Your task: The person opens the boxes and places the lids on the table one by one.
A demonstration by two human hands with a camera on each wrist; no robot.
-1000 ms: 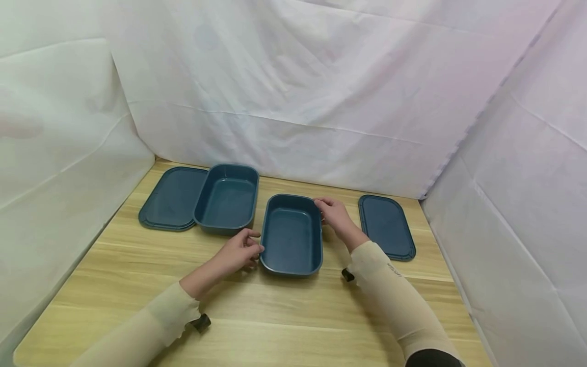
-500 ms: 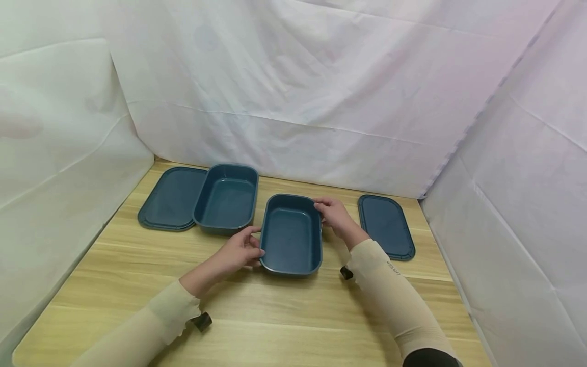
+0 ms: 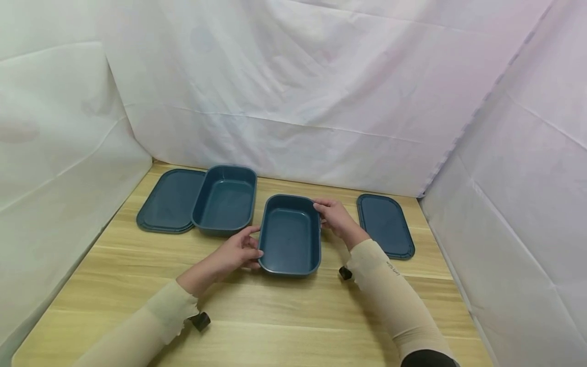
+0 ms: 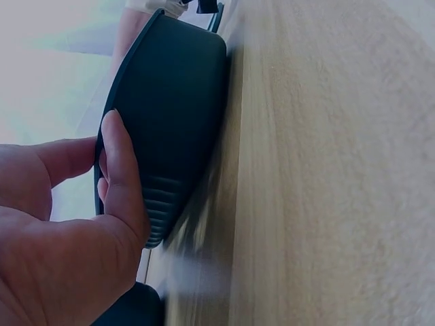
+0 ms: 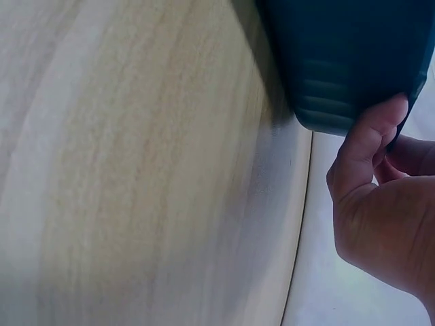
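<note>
Looking from the head view, a dark blue-green rectangular container (image 3: 290,235) sits on the wooden desk (image 3: 284,316), near the middle and a little toward the far edge. It is open on top, with rounded corners, a thin rim and a smooth bare inside. The left hand (image 3: 235,251) pinches its near-left corner, with the thumb on the rim and the fingers curled against the outer wall. The right hand (image 3: 334,215) grips the far-right corner in the same way. Both arms wear beige sleeves. A second container (image 3: 225,199) of the same kind stands just beside it to the left, toward the far edge, and it overlaps a flat lid (image 3: 168,201) near the far-left corner. Another lid (image 3: 385,224) lies flat near the right edge of the desk.

From the left wrist view, the container (image 4: 173,115) shows its outer wall, dark and matte, with fine horizontal ridges at the rounded corner. The thumb (image 4: 122,170) presses on this corner.

From the right wrist view, the same ridges show on the container (image 5: 346,61), and the thumb of the right hand (image 5: 380,217) lies on them, the other fingers folded behind the wall.
</note>
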